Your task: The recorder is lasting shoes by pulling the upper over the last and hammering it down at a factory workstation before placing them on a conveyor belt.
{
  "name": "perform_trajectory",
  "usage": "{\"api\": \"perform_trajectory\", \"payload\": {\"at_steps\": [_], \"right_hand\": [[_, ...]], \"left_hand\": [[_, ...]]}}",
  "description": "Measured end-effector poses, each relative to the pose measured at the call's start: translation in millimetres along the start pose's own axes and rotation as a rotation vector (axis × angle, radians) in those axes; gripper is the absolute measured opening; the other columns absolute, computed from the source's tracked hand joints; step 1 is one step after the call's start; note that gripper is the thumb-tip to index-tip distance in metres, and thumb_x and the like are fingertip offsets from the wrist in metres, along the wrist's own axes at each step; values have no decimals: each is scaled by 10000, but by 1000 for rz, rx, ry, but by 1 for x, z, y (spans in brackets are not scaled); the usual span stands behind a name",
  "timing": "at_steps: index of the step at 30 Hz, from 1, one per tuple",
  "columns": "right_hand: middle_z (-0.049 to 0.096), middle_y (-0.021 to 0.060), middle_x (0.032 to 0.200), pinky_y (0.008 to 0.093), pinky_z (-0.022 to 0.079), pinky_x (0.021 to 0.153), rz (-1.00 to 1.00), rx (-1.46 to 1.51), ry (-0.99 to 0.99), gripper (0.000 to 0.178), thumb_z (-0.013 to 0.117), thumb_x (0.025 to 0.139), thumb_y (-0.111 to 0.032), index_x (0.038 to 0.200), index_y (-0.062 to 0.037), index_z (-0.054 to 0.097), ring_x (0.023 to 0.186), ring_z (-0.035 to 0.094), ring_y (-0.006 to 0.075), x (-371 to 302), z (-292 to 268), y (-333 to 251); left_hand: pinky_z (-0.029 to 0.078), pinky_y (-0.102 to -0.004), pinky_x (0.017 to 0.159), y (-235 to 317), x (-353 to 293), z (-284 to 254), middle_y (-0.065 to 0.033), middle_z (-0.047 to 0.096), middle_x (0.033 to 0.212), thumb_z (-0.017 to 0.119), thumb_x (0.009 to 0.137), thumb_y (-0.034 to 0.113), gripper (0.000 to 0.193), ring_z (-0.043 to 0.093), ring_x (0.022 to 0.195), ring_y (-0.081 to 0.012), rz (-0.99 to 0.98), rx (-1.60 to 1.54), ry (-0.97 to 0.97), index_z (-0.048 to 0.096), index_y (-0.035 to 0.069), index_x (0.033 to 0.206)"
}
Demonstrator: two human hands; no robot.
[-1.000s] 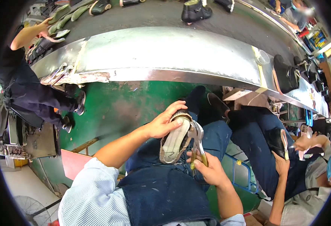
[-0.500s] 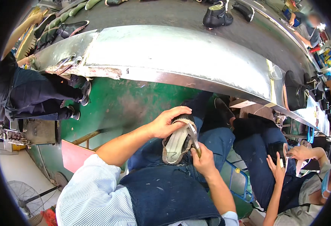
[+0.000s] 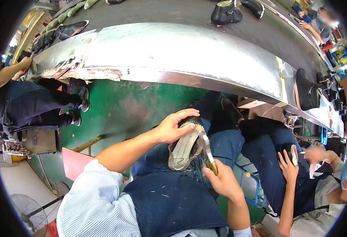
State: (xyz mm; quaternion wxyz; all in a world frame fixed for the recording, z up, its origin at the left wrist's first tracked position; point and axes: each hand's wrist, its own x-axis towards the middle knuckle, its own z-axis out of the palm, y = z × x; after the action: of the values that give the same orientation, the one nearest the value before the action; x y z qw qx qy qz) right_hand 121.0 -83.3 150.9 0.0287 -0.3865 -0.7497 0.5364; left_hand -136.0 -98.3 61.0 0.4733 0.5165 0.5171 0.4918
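A dark shoe upper on a last (image 3: 185, 148) lies sole up over my lap, its pale insole facing me and its ragged edge folded around it. My left hand (image 3: 176, 127) is closed around the dark far end, thumb on the edge. In my right hand (image 3: 224, 181) are metal lasting pincers (image 3: 207, 149), gripped by the handle. Their head is at the right side of the shoe's far end; whether the jaws hold the edge I cannot tell. A dark blue apron (image 3: 165, 201) covers my lap below the shoe.
Beyond my knees runs a metal-edged bench (image 3: 153, 47) with a dark belt bearing black shoes (image 3: 225, 14). On my right, a seated co-worker's hand (image 3: 288, 168) holds another shoe. Another person's legs (image 3: 43, 100) are at left, near a pink board (image 3: 75, 162) and a fan (image 3: 28, 209).
My right hand and the pincers have moved slightly right and down, and the pincers stand more upright. My left thumb now lies across the shoe's edge. The person at left has shifted their arms.
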Motion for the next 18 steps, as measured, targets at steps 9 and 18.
{"api": "perform_trajectory", "payload": {"at_steps": [9, 18], "right_hand": [[642, 231, 874, 414, 517, 743, -22, 35, 126, 262, 572, 949, -181, 1109, 26, 556, 802, 652, 397, 30, 9, 2], [664, 125, 943, 349, 519, 776, 102, 267, 388, 437, 753, 819, -257, 1090, 10, 537, 853, 654, 199, 42, 60, 55]], "left_hand": [[321, -373, 1125, 5, -5, -16, -149, 410, 1488, 625, 915, 120, 620, 401, 1362, -232, -35, -5, -184, 372, 72, 1478], [517, -382, 869, 18, -70, 30, -207, 674, 1087, 443, 1014, 214, 400, 681, 984, -259, -341, 194, 144, 512, 19, 1356]]}}
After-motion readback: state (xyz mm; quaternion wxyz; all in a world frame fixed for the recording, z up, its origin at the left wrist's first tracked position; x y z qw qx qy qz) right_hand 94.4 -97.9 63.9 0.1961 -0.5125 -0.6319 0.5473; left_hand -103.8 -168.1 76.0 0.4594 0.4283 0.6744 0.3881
